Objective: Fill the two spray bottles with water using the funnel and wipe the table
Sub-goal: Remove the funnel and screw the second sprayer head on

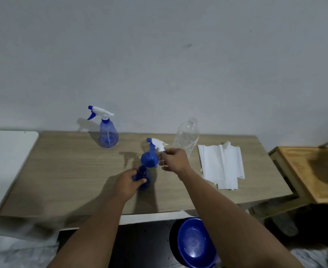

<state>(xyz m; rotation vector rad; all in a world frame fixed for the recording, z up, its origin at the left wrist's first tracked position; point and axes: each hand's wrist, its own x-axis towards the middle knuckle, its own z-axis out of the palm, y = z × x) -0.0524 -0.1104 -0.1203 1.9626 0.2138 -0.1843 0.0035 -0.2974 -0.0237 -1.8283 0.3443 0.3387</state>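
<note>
— What are the hands doing from where you stand?

— The left hand (127, 181) has its fingers curled round the neck of an open spray bottle (144, 178) — blue, standing on the worktop (62, 171) near the middle, its long axis upright and its mouth pointing up. The right hand (173, 159) is just beyond it, fingers pinched on the collar of the white trigger head (156, 143), which is lifted clear of the bottle. The blue nozzle on that head points left.

— And the funnel?

— The blue funnel (148, 159) sits between the two hands, just left of the right hand's fingers and just beyond the open bottle. I can't tell from here whether it touches the hand, or which way its spout runs.

— The other bottle?

— The second spray bottle (108, 136) stands upright at the far edge, to the left, its trigger head on and its nozzle pointing left — well apart from both hands. To the right of the hands a clear plastic bottle (187, 140) stands uncapped, leaning a little, and right of that lie folded white paper towels (222, 165), flat on the worktop. Down below the near edge there is a blue basin (194, 242) on the floor.
</note>
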